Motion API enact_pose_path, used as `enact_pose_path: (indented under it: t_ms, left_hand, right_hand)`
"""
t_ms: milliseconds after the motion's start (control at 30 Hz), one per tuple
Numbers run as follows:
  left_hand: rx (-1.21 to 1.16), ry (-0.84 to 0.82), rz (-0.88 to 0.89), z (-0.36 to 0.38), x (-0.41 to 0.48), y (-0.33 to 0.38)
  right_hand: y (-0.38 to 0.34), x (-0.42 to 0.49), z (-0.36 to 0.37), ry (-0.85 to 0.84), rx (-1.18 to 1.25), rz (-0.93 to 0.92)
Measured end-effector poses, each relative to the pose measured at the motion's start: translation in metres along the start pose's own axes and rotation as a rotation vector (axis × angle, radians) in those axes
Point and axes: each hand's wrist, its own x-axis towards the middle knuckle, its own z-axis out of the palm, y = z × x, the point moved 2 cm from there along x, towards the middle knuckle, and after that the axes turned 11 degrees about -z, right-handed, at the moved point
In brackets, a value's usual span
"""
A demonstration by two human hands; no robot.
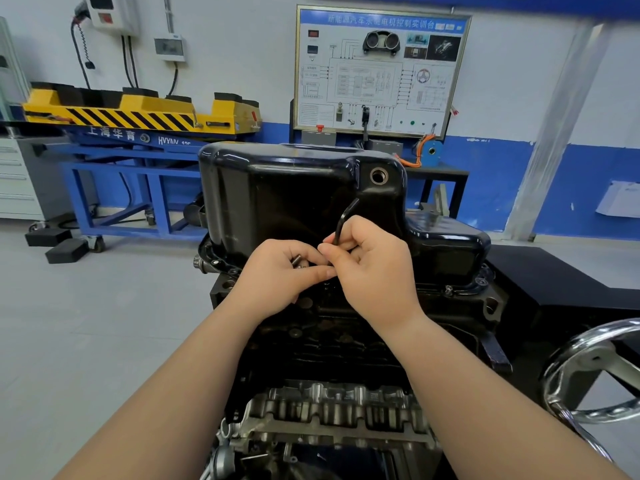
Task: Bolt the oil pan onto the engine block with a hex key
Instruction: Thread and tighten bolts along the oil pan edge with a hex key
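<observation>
We find the oil pan (298, 195) seated on the engine block (329, 341), just behind our 2 hands. The right hand (375, 271) curls its fingers round the bent hex key (346, 214), whose lower tip is hidden. The left hand (280, 275) holds 1 small bolt (297, 260) in curled fingers and touches the right.

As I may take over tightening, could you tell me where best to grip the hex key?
Take the hex key by the free bent arm sticking up above the right hand, coming from above; its lower shank is hidden in the fingers. The left hand pinches a bolt.
</observation>
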Motion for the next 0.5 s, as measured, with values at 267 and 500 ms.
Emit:
enact_pose_path:
  t_ms: [267,500]
  left_hand:
    - [-0.011,-0.013,0.006,0.000,0.000,0.002]
    - [-0.019,-0.021,0.002,0.001,0.001,0.002]
  right_hand:
    - [-0.004,0.006,-0.009,-0.095,0.184,0.039]
    - [-0.003,0.018,-0.005,-0.153,0.888,0.227]
